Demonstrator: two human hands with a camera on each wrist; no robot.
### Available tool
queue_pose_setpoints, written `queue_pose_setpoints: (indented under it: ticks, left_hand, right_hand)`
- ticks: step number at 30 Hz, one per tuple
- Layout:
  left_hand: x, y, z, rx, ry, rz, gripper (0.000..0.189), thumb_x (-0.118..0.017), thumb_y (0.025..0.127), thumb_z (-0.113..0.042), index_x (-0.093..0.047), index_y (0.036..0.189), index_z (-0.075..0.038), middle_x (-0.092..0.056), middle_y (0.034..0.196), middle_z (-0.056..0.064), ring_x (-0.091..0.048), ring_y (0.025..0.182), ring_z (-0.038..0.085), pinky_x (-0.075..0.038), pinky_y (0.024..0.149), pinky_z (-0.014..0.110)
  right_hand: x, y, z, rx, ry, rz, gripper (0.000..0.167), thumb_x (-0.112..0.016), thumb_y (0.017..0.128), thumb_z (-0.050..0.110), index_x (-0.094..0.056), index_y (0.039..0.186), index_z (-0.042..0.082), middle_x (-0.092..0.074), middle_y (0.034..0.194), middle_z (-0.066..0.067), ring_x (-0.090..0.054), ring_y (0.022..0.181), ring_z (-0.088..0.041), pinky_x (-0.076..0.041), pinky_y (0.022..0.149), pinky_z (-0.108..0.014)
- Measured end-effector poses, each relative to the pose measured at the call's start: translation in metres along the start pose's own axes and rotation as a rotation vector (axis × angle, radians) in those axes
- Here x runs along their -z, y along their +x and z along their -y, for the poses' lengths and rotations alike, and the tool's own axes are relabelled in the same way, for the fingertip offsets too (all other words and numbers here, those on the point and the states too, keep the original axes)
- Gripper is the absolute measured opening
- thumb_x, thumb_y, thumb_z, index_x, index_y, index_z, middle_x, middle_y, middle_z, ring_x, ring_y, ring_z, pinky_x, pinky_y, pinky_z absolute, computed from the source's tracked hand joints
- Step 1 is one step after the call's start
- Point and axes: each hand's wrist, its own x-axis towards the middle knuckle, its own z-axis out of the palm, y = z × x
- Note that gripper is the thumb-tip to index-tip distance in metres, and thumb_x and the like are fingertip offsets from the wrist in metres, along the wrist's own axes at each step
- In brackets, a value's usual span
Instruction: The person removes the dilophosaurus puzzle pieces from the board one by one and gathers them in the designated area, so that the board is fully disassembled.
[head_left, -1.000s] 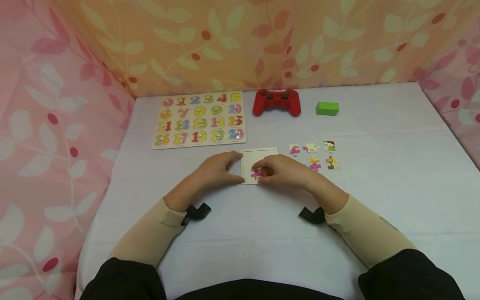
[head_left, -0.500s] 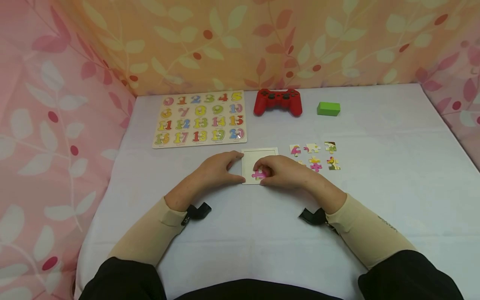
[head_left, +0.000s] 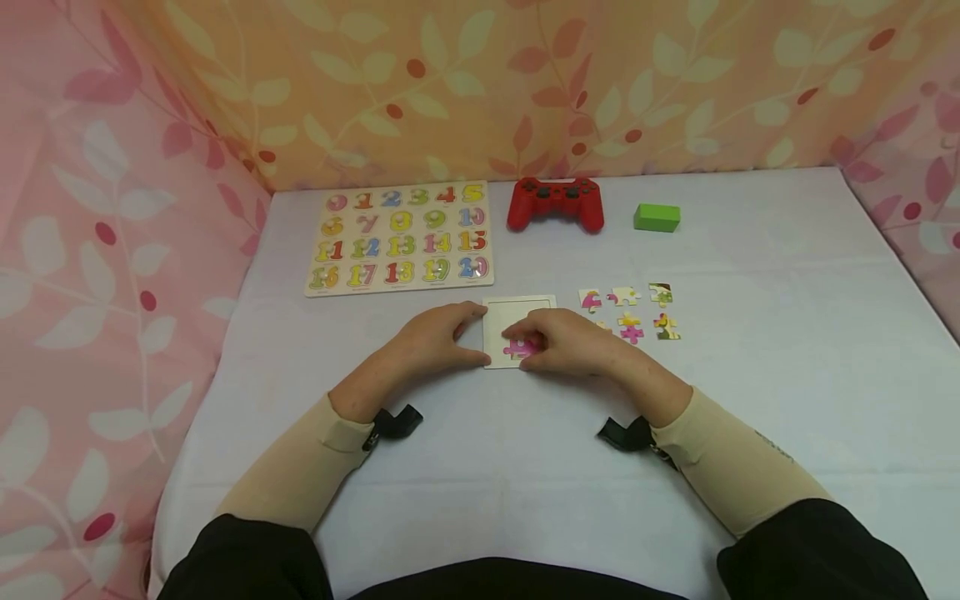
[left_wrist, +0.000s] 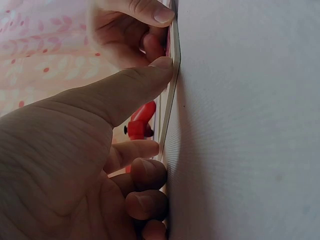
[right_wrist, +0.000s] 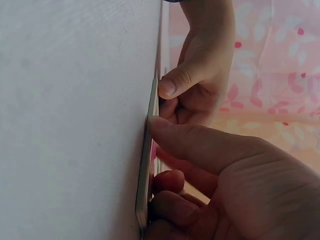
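A small white puzzle tray (head_left: 495,321) lies flat on the table between both hands. My left hand (head_left: 431,340) holds its left edge, thumb at the near corner and index finger at the far corner; the left wrist view shows the thumb (left_wrist: 162,70) against the rim. Over the tray's near right part, my right hand (head_left: 573,342) has its fingers on a pink jigsaw piece (head_left: 517,349), which they partly cover. In the right wrist view the right thumb (right_wrist: 161,125) touches the tray's near edge (right_wrist: 145,175), other fingers curled beside it.
Several loose jigsaw pieces (head_left: 631,330) lie right of the tray, one partly hidden by the right hand. Behind stand a wooden number board (head_left: 399,240), a red game controller (head_left: 555,205) and a green block (head_left: 657,218). Patterned curtains (head_left: 480,92) border the white table (head_left: 480,500).
The right fingers have shifted slightly over the pink jigsaw piece, the index finger reaching a little farther left now. The left hand and tray stay almost still.
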Motion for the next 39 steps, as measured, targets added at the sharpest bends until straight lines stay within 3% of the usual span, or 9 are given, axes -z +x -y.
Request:
queue_pose_setpoints:
  ticks: [4, 7, 15, 22, 30, 34, 39]
  left_hand:
    - [-0.0002, 0.0004, 0.0003, -0.002, 0.004, 0.001, 0.08, -0.083, 0.084, -0.048, -0.052, 0.15, -0.018, -0.055, 0.096, 0.003, -0.051, 0.095, 0.021, -0.041, 0.081, 0.039]
    - [-0.0002, 0.0009, 0.0004, -0.005, 0.0, 0.003, 0.08, -0.083, 0.084, -0.049, -0.052, 0.15, -0.018, -0.055, 0.097, 0.002, -0.051, 0.096, 0.021, -0.041, 0.082, 0.039]
    - [0.002, 0.0021, -0.0019, -0.007, -0.002, 0.012, 0.08, -0.084, 0.084, -0.048, -0.052, 0.15, -0.017, -0.055, 0.096, 0.002, -0.051, 0.094, 0.021, -0.041, 0.081, 0.039]
    - [0.0027, 0.0013, -0.0017, -0.002, 0.003, 0.012, 0.079, -0.083, 0.084, -0.048, -0.052, 0.15, -0.017, -0.053, 0.094, 0.004, -0.051, 0.093, 0.021, -0.039, 0.08, 0.039]
    - [0.0007, 0.0012, 0.0008, -0.008, -0.004, 0.009, 0.079, -0.083, 0.084, -0.048, -0.052, 0.15, -0.017, -0.052, 0.091, 0.004, -0.05, 0.09, 0.02, -0.039, 0.079, 0.039]
    - [0.0005, 0.0014, 0.0015, -0.007, 0.0, 0.008, 0.08, -0.083, 0.084, -0.049, -0.052, 0.15, -0.017, -0.052, 0.09, 0.004, -0.05, 0.089, 0.02, -0.039, 0.078, 0.039]
    - [0.0002, 0.001, 0.0014, 0.0, -0.001, 0.007, 0.081, -0.083, 0.084, -0.049, -0.052, 0.151, -0.017, -0.053, 0.092, 0.004, -0.05, 0.091, 0.021, -0.039, 0.079, 0.039]
  right_hand:
    - [0.0004, 0.0004, -0.0011, 0.041, -0.015, -0.015, 0.039, -0.083, 0.087, 0.019, -0.076, 0.125, 0.013, -0.062, 0.088, 0.003, -0.055, 0.083, -0.018, -0.045, 0.074, -0.036]
    - [-0.0001, 0.0003, -0.0018, 0.025, -0.024, -0.02, 0.037, -0.083, 0.087, 0.019, -0.076, 0.122, 0.015, -0.06, 0.088, 0.003, -0.054, 0.085, -0.017, -0.045, 0.075, -0.035]
    - [-0.0025, -0.0002, 0.0021, -0.054, -0.034, -0.013, 0.039, -0.082, 0.085, 0.023, -0.062, 0.119, 0.02, -0.057, 0.092, 0.001, -0.054, 0.088, -0.018, -0.046, 0.073, -0.037]
    - [-0.0012, -0.0006, -0.0016, -0.02, 0.038, -0.02, 0.037, -0.08, 0.087, 0.018, -0.055, 0.114, 0.02, -0.052, 0.083, -0.002, -0.051, 0.075, -0.018, -0.04, 0.068, -0.036]
    - [0.0037, -0.0025, -0.0065, 0.041, 0.169, 0.032, 0.032, -0.072, 0.092, 0.007, -0.059, 0.12, 0.014, -0.054, 0.086, -0.002, -0.051, 0.076, -0.017, -0.041, 0.071, -0.032]
    - [0.0052, -0.0025, -0.0054, 0.032, 0.154, 0.034, 0.031, -0.071, 0.094, 0.009, -0.062, 0.123, 0.013, -0.056, 0.086, -0.001, -0.052, 0.075, -0.016, -0.042, 0.069, -0.031]
    - [0.0059, -0.0021, -0.0033, -0.008, 0.146, 0.043, 0.026, -0.077, 0.091, 0.012, -0.071, 0.116, 0.01, -0.058, 0.084, -0.001, -0.054, 0.078, -0.017, -0.045, 0.071, -0.033]
